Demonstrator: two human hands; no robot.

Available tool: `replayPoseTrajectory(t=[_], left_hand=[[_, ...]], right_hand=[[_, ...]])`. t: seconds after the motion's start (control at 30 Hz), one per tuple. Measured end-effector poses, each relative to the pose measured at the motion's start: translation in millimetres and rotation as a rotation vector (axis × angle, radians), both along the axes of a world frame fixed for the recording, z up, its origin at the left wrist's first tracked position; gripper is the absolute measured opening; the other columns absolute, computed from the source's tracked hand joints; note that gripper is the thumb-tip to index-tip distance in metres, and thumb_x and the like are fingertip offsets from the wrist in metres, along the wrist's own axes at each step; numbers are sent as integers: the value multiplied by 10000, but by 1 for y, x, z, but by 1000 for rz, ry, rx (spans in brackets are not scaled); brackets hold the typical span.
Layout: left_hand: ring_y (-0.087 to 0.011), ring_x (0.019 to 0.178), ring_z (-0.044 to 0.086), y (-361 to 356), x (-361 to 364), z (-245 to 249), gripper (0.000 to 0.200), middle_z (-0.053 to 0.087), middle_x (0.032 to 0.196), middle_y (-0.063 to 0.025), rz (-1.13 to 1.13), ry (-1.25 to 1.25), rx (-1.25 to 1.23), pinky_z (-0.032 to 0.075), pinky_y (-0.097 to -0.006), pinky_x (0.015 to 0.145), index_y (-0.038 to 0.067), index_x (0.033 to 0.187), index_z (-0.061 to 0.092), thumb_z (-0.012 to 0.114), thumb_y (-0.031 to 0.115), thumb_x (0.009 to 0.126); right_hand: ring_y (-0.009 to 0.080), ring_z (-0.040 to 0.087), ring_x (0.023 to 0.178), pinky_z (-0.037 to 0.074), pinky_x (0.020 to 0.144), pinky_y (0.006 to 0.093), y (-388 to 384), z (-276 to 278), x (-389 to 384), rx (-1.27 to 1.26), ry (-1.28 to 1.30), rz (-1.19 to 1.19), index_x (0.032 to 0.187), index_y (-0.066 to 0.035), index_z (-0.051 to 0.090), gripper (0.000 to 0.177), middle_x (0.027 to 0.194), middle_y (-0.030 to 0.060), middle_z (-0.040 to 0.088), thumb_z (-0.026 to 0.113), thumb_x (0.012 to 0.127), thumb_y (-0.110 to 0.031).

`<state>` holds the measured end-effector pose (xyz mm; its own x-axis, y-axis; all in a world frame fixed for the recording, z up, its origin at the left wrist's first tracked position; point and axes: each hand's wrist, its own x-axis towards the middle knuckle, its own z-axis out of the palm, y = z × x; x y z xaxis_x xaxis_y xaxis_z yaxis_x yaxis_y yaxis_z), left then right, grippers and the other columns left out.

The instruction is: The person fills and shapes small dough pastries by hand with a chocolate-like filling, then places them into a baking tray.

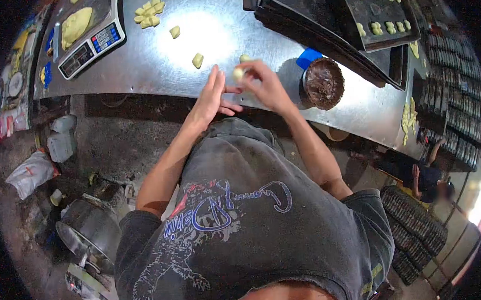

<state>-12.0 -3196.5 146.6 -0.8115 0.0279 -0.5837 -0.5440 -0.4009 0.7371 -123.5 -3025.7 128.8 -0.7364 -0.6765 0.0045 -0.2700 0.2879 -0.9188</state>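
My left hand (pixel 212 99) is held at the near edge of the metal table (pixel 140 74), its fingers stretched out and nothing visible in the palm. Close beside it, my right hand (pixel 267 87) pinches a small pale-yellow dough ball (pixel 238 75) between thumb and fingers. Just behind those fingers, another dough piece (pixel 244 58) lies on the table, partly hidden. Two loose pieces, a nearer dough piece (pixel 198 60) and a farther dough piece (pixel 174 32), rest ahead of my left hand. Beyond them sits a cluster of cut dough pieces (pixel 149 12).
Right of my right hand stands a round bowl (pixel 323 84) with dark brown filling, beside a blue object (pixel 308 57). Stacked dark trays (pixel 310 29) and a tray of shaped dough (pixel 377 12) are farther right. A digital scale (pixel 92 52) carries dough at left. Another person (pixel 413 174) is at far right.
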Motion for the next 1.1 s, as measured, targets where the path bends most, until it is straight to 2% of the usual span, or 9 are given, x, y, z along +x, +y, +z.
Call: replayPoseTrajectory(t=[0.1, 0.3, 0.43, 0.5, 0.57, 0.8, 0.9, 0.93, 1.1], left_hand=[[-191, 885, 694, -23, 12, -25, 773, 642, 1220, -202, 67, 38, -208, 580, -280, 722, 26, 1553, 205, 438, 546, 1030], [-145, 974, 642, -85, 31, -30, 473, 663, 1198, -114, 301, 77, -234, 511, -280, 840, 37, 1369, 532, 442, 386, 1063], [-134, 977, 630, -118, 50, -28, 445, 667, 1187, -103, 499, 67, -271, 495, -280, 865, 45, 1338, 563, 437, 372, 1064], [-132, 969, 627, -130, 60, -33, 419, 669, 1145, -91, 617, 72, -247, 491, -280, 862, 46, 1303, 575, 468, 370, 1059], [-132, 953, 631, -139, 67, -39, 379, 672, 1084, -71, 730, 86, -221, 492, -279, 856, 49, 1244, 596, 502, 362, 1052], [-136, 860, 630, -144, 61, -42, 299, 575, 841, 3, 795, 214, -148, 488, -292, 833, 92, 905, 566, 553, 358, 1040], [-139, 916, 619, -134, 47, -38, 318, 549, 844, 9, 734, 206, -205, 471, -306, 865, 95, 897, 561, 534, 375, 1046], [-157, 1037, 606, -129, 41, -39, 332, 613, 1020, -29, 704, 202, -283, 461, -315, 921, 53, 1097, 612, 540, 373, 1043], [-104, 891, 575, -94, 16, -33, 414, 617, 1135, -60, 340, 124, -330, 483, -266, 758, 33, 1357, 550, 600, 263, 1015]], right_hand=[[244, 605, 891, 517, 812, 346, -21, -45, -48, 44, 96, -223, 1205, -15, 593, 321, 1121, 159, 576, 668, 907, -106], [322, 578, 999, 524, 819, 377, -23, -138, -72, 449, 614, -39, 1195, -3, 537, 347, 1112, 212, 531, 638, 873, -82], [362, 532, 1122, 496, 921, 445, -36, -105, -56, 254, -309, -84, 1197, -18, 502, 461, 1193, 245, 484, 715, 818, -171], [385, 523, 1158, 462, 961, 467, -33, -141, -56, 490, -6, 54, 1276, -59, 507, 579, 1254, 226, 469, 755, 795, -267], [383, 539, 1136, 452, 967, 469, -54, -94, -34, 795, 363, 86, 1331, -83, 499, 646, 1235, 210, 502, 767, 793, -320], [413, 520, 1073, 466, 935, 489, -141, -124, -15, 421, 400, 55, 1254, -73, 579, 557, 1210, 214, 529, 783, 772, -264], [413, 543, 1022, 486, 906, 474, -157, -158, -18, 383, 259, 73, 1192, -53, 599, 437, 1167, 227, 535, 748, 799, -172], [390, 574, 964, 502, 856, 446, -159, -137, -16, 389, 167, 73, 1142, -36, 610, 347, 1081, 219, 561, 713, 816, -95], [277, 623, 930, 517, 821, 388, -135, -33, 6, -5, 146, 211, 1250, -50, 592, 424, 1070, 151, 588, 718, 848, -101]])
